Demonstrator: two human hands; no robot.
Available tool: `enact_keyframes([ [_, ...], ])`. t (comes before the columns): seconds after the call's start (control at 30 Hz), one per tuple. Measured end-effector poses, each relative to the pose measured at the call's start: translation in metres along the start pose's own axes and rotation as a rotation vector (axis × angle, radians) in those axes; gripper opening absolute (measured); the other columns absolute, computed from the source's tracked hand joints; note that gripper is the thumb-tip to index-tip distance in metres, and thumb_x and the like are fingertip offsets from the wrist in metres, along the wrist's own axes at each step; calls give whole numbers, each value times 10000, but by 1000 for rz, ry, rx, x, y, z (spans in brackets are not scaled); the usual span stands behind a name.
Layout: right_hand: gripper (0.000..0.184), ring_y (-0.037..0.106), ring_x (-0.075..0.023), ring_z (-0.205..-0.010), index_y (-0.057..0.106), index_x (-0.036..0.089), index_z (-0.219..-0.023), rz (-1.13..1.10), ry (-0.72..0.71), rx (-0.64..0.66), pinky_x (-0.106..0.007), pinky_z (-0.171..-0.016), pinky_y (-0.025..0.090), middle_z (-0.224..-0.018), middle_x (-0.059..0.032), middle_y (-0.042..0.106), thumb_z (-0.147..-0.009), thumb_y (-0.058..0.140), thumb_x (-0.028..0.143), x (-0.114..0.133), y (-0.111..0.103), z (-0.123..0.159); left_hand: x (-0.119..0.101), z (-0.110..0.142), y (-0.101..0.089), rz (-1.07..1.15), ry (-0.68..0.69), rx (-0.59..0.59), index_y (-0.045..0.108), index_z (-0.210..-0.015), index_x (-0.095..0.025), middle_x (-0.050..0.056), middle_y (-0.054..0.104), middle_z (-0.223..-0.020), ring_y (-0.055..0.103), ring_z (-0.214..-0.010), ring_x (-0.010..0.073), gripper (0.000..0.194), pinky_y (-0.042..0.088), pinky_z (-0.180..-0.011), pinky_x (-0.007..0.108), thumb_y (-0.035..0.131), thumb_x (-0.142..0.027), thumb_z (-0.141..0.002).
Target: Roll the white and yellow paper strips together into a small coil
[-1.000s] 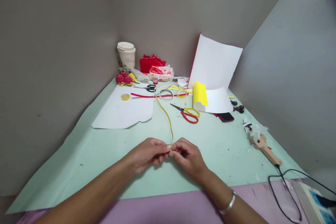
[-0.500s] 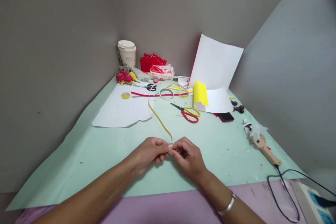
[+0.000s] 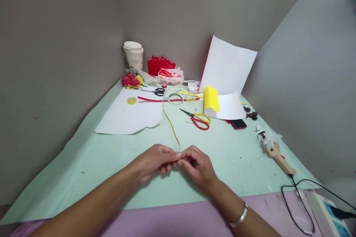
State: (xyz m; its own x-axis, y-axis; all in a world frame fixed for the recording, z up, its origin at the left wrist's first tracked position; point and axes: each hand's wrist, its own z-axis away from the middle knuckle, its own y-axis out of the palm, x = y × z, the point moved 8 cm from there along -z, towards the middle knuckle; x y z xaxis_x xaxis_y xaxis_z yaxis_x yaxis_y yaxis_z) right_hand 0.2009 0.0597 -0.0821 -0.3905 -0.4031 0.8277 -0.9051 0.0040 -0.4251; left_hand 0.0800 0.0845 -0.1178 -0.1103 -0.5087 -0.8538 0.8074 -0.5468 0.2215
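My left hand (image 3: 158, 161) and my right hand (image 3: 198, 164) meet fingertip to fingertip over the near part of the table. Both pinch the near end of a narrow yellow ribbon (image 3: 171, 127); its tip is hidden between the fingers. From there the ribbon curves away up the table toward a white ring-shaped roll (image 3: 175, 99). Beyond my right hand lie scissors (image 3: 195, 117) with one yellow and one red handle, blades slightly apart.
White paper (image 3: 130, 118) lies left, bearing a small yellow tape roll (image 3: 131, 100). Behind are black scissors (image 3: 158, 92), a lidded cup (image 3: 133, 55) and a tissue pack (image 3: 170, 77). At right are a yellow roll (image 3: 211, 99), a phone (image 3: 238, 124) and a corded glue gun (image 3: 279, 159).
The ribbon's middle stretch has shifted to the right and its curve has narrowed. Both hands keep their pinch; the whole view has slid slightly.
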Motion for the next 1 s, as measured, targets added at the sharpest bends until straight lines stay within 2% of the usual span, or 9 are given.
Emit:
enact_keyframes([
  [0.4,21,529,-97,-598,640,200,-819,-7,-18,90,-203,-529,447,-747,0,581,-823,639,220,1,6,1,2,-1,-1,-55,-14,60,649,-635,-133,-21,527,-563,399,-485,68,370,278,-477,215,752,-486,-676],
  [0.47,15,532,-101,-603,637,202,-817,26,-29,51,-207,-532,449,-750,-2,585,-827,626,207,3,4,1,2,-1,0,-45,-9,44,641,-631,-131,-22,528,-563,395,-480,66,380,275,-478,216,755,-492,-670],
  [0.6,33,532,-118,-616,626,201,-812,161,-113,-117,-225,-547,450,-728,-11,588,-834,612,180,11,-5,4,0,-2,-2,-9,23,-35,635,-642,-131,-31,508,-542,388,-478,70,410,271,-486,221,743,-526,-669],
  [0.67,47,538,-126,-623,624,200,-819,202,-149,-142,-231,-550,447,-718,-16,592,-847,597,174,14,-5,5,0,-1,-2,-6,32,-58,639,-645,-132,-32,503,-534,393,-479,74,411,273,-490,224,733,-530,-680],
  [0.87,81,557,-136,-656,624,204,-876,193,-190,-80,-240,-568,464,-751,-29,611,-878,551,168,16,-1,6,-1,1,-3,-35,10,-14,669,-667,-130,-25,522,-535,414,-493,78,390,283,-502,222,743,-513,-678],
  [1.0,88,559,-134,-654,634,207,-879,144,-158,-33,-241,-566,470,-762,-29,610,-869,554,171,12,-1,5,-1,1,-3,-48,6,9,682,-671,-132,-27,520,-529,406,-488,80,392,287,-505,227,750,-518,-663],
])
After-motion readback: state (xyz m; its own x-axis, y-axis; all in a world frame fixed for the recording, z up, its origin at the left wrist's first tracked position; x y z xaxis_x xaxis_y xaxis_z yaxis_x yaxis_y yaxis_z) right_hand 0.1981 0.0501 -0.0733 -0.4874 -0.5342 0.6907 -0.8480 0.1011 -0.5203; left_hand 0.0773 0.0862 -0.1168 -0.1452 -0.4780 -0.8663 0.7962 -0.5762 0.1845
